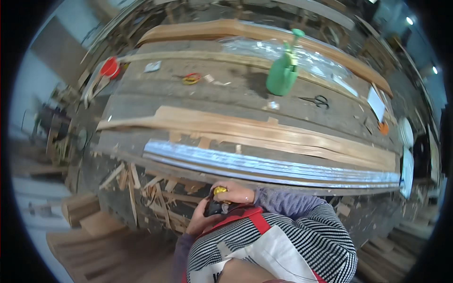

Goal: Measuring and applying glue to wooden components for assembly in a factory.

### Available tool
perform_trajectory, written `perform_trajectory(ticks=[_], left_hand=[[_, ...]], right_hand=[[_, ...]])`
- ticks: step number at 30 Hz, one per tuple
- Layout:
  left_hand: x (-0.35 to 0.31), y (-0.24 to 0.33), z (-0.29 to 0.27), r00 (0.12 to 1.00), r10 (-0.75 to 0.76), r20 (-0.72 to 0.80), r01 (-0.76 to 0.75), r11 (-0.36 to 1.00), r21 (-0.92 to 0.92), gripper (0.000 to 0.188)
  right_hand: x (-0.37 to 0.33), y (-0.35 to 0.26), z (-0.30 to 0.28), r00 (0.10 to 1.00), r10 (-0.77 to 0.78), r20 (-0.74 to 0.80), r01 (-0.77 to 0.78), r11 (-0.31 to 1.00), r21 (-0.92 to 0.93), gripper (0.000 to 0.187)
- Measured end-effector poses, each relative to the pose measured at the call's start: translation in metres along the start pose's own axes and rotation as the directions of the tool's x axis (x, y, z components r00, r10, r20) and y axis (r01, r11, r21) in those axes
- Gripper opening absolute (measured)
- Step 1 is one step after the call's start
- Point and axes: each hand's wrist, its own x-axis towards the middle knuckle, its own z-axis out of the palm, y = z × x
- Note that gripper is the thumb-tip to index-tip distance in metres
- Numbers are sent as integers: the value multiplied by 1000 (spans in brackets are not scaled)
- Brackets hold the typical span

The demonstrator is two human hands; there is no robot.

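Close against my red apron, both hands are closed around small things. My right hand (238,193) has its fingers wrapped round a shiny yellow object (220,190), whose kind I cannot make out. Just below and to the left, my left hand (197,220) grips a dark, rounded object (213,208). Whether the yellow and dark parts belong to one thing does not show. Beyond my hands, along the bench's near edge, lies a long bundle of strips in shiny silvery plastic wrap (264,162).
Thin wood veneer strips (264,134) lie across the bench (165,94). A green spray bottle (283,75), dark scissors (321,101) and red-and-yellow scissors (191,79) are farther back. A red bucket (110,68) stands far left. Wood scraps (158,193) litter the space below the near edge.
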Motion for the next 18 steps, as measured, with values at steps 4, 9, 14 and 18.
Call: perform_trajectory(ticks=[4,9,14,18], left_hand=[[36,4,11,994,100,53,-87,976,-198,73],[66,20,34,989,-106,100,143,585,-798,59],[86,71,49,896,-443,-30,261,579,-772,54],[113,130,29,964,-193,-185,148,962,-229,41]], right_hand=[[-24,-4,-128,945,-231,-230,257,962,89,35],[-69,4,-380,595,-354,-721,-177,818,-548,34],[-121,34,-544,233,-256,-938,-923,245,-296,27],[-123,44,-594,281,-23,-959,-959,-43,-280,40]])
